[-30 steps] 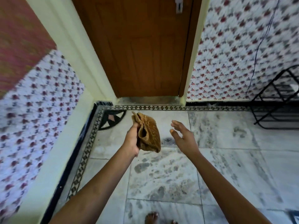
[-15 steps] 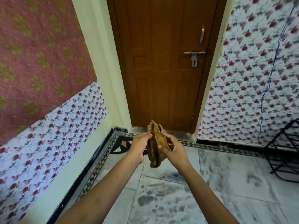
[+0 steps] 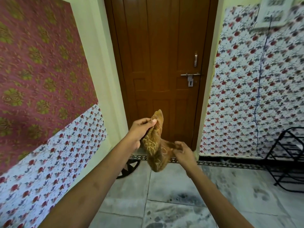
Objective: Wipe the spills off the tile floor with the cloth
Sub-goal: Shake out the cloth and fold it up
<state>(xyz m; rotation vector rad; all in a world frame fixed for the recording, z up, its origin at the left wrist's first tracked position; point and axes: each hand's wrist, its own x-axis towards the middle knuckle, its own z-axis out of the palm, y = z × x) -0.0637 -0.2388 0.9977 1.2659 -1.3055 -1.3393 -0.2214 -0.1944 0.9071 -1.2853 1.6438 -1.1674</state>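
Note:
A crumpled brown patterned cloth (image 3: 155,145) hangs in the air in front of the door. My left hand (image 3: 139,130) pinches its upper end between thumb and fingers. Lower and to the right, my right hand (image 3: 182,151) holds the cloth's side with curled fingers. Below both arms lies the grey marbled tile floor (image 3: 172,191), with dark wet blotches (image 3: 185,197) in the near middle.
A closed brown wooden door (image 3: 162,66) with a latch stands straight ahead. Patterned walls close in on both sides. A black wire rack (image 3: 289,158) stands on the floor at the right. A thin cable (image 3: 260,79) hangs down the right wall.
The view has tilted up from the floor to the door. My right hand, open and apart a second ago, took hold of the cloth, and the two hands have since drawn apart.

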